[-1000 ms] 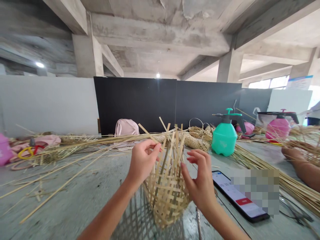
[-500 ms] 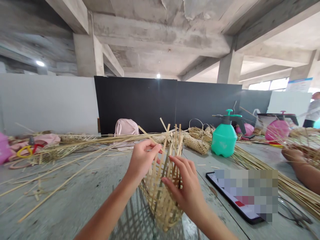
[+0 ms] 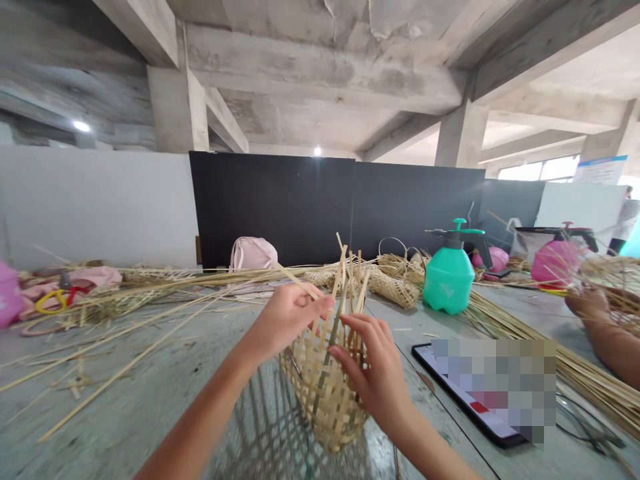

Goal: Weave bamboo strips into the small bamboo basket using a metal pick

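A half-woven bamboo basket stands tilted on the grey table in front of me, loose strip ends rising from its top. My left hand is closed at its upper left rim, pinching a pale bamboo strip between thumb and fingers. On the right side, my right hand is closed around the weave, thumb in front and fingertips near the upright strips. A darker greenish strip runs up the basket beside my right thumb. The right fingertips partly hide behind the strips.
A green spray bottle and a phone lie to the right, with eyeglasses and a bundle of bamboo strips. Another person's hand works at far right. Long strips and yellow-handled scissors lie left.
My left hand has shifted slightly right, its thumb closer to the upright strips. The strip it holds has moved with it, and the basket has turned a little. My right hand stays at its side.
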Demonstrator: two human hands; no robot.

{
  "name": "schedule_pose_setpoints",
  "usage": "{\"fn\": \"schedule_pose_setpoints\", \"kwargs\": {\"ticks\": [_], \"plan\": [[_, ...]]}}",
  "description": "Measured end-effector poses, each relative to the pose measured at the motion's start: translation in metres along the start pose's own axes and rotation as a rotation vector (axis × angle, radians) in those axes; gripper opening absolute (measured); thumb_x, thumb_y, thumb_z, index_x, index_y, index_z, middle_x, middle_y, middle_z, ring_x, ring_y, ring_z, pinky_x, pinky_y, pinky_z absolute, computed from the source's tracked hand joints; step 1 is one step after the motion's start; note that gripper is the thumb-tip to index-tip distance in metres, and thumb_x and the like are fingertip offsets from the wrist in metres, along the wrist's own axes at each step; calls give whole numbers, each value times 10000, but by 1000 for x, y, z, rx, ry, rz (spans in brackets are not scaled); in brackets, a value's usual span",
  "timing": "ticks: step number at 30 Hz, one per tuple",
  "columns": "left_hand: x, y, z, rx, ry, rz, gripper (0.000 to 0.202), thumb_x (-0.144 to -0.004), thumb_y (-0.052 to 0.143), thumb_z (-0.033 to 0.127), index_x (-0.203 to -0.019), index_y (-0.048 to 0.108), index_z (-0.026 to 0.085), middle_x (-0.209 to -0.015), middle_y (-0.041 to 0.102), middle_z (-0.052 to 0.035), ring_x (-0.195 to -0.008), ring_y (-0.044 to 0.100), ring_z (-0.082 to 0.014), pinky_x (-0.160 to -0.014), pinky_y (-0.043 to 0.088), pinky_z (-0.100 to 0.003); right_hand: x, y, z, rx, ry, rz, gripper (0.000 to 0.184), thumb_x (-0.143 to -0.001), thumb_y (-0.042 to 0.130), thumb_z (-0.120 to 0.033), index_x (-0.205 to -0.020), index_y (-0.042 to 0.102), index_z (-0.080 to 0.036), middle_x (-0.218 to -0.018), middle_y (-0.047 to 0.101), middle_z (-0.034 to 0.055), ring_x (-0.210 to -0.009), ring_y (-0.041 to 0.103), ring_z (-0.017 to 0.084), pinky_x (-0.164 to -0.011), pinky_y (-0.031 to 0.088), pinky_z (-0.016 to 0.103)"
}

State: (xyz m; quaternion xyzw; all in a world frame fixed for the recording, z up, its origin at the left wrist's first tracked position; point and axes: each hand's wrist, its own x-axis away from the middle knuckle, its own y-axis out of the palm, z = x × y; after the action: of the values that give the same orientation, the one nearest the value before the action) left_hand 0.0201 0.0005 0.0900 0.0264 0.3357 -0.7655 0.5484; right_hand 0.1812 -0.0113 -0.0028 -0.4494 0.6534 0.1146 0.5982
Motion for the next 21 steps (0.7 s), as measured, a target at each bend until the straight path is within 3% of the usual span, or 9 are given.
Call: {"fn": "schedule_pose_setpoints", "kwargs": {"ticks": [3,6,10,16,21], "plan": [[-1,-7,-3,-44,18,-78,136,-754,590,282,-818,606,163,-776,668,-32,-681,618,-154,-636,462,-265,1,-1,2,17,5,-3,319,-818,550,-280,-1116,465,-205,-1017,560,89,-889,521,237,-741,437,398],[-1,-9,-4,-121,75,-25,73,-723,619,221,-764,616,160,-941,660,-56,-778,622,-165,-742,453,-292,1,-4,2,33,19,24,328,-800,571,-303,-1103,490,-206,-1035,519,94,-893,517,236,-744,436,405],[-3,-4,-11,26,28,-53,200,-751,590,208,-945,552,182,-719,665,-5,-618,595,-131,-600,460,-259,0,-5,4,23,35,36,312,-788,576,-281,-1085,511,-212,-1035,488,92,-885,518,229,-743,438,407],[-9,5,-20,162,53,36,122,-737,612,216,-828,546,170,-746,628,1,-515,543,-90,-502,438,-227,0,-4,8,-23,39,50,273,-785,592,-284,-1032,507,-208,-961,508,75,-875,514,224,-724,440,392],[-10,8,-18,210,2,57,98,-697,647,194,-730,563,155,-565,595,22,-521,574,-123,-535,447,-246,0,-4,9,-22,42,47,230,-794,584,-301,-998,524,-214,-944,533,71,-863,528,223,-718,437,388]]}}
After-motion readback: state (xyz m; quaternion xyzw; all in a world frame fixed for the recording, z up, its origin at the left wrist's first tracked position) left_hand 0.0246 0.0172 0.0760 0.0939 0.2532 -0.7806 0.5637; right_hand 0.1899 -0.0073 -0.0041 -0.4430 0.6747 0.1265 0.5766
